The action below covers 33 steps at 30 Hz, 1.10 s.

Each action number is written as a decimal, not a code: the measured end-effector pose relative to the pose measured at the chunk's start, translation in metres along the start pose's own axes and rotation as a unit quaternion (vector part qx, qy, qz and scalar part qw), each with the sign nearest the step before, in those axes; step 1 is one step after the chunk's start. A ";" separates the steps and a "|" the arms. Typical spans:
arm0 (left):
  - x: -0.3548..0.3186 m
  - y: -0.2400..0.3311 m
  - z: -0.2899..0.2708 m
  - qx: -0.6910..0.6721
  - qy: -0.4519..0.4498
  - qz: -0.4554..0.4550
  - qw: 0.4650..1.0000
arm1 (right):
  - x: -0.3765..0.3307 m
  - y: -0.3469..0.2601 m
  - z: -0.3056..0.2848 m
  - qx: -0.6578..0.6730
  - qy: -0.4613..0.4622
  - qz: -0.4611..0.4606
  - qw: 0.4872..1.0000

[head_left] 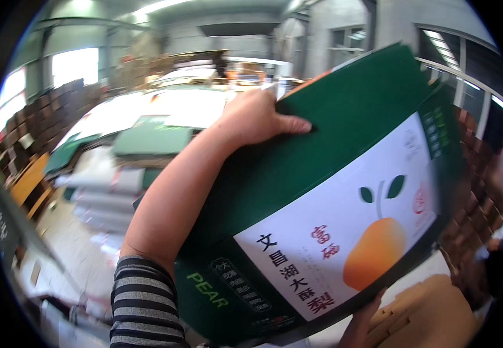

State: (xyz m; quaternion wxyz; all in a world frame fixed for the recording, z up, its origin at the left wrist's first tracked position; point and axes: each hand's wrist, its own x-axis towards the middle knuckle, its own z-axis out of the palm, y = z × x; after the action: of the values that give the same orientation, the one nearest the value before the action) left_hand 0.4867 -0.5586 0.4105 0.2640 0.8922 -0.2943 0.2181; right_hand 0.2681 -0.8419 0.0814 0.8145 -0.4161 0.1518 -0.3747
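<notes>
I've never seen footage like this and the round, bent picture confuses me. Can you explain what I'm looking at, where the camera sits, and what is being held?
There is no machine here: a person wears a wide-angle camera on the head, looking down at their own arms. That lens bends straight lines, hence the round picture.

The left hand, on an arm with a striped sleeve, grips the top edge of a big flat green cardboard box with a white panel showing an orange fruit. The right hand shows only partly at the bottom edge, under the box.

Behind are more flat green sheets, white stacks and brown cardboard piles in a large hall.
</notes>
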 end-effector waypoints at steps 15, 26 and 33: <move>-0.241 0.095 0.001 0.116 0.394 -0.096 0.907 | 0.158 0.008 0.080 0.084 -0.216 -0.015 0.973; -0.461 0.196 0.015 0.030 0.650 -0.239 0.721 | 0.029 -0.017 0.190 0.074 -0.465 -0.020 0.882; -0.566 0.239 0.062 0.151 0.689 -0.424 0.567 | -0.086 0.052 0.198 0.029 -0.642 0.116 0.757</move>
State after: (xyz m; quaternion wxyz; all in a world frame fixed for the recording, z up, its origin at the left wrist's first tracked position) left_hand -0.0663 -0.5280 0.1366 0.3107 0.5205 0.4265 0.6713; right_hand 0.3458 -0.6476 0.1546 0.7700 -0.5141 -0.3707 0.0739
